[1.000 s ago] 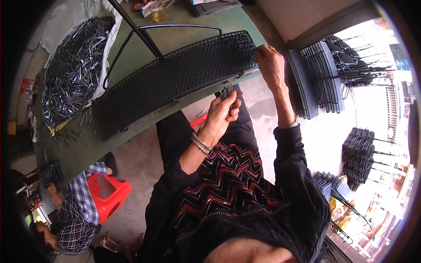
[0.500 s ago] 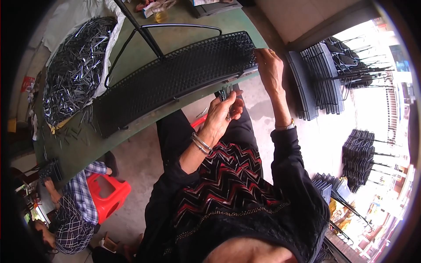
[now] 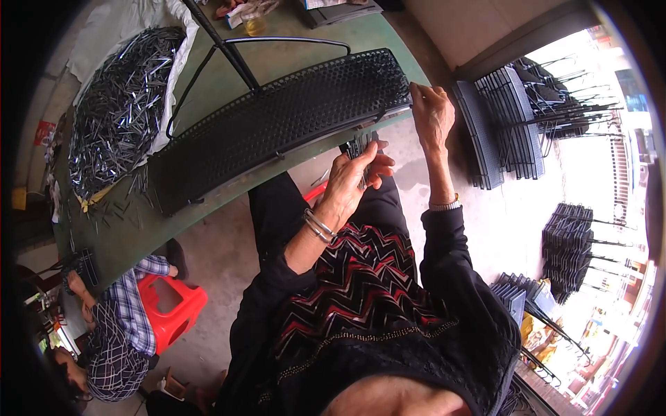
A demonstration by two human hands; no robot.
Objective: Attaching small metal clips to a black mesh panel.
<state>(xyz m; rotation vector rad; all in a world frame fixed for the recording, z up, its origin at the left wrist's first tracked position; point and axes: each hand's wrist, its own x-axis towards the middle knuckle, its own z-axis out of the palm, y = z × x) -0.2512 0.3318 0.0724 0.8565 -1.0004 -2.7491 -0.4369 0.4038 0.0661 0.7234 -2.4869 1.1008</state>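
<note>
Green-topped worktable [image 3: 388, 41] fills the upper left, cut off by the top of the view. Along its near edge lies a long, curved, black perforated metal panel [image 3: 277, 125], its black rod stem [image 3: 202, 22] likewise cropped above. At the panel's right corner, the right hand [image 3: 433, 114] has bunched fingertips; whether they grip anything cannot be told. The left hand [image 3: 352, 179] clasps thin, dark metal strips [image 3: 357, 148], their lower parts hidden.

A workshop — long green worktable [image 3: 118, 243], black perforated panel [image 3: 277, 125] on it, white sack [image 3: 104, 31] heaped with dark metal strips [image 3: 125, 104], mesh racks [image 3: 510, 125] stacked in batches, a co-worker [image 3: 118, 347] alongside
</note>
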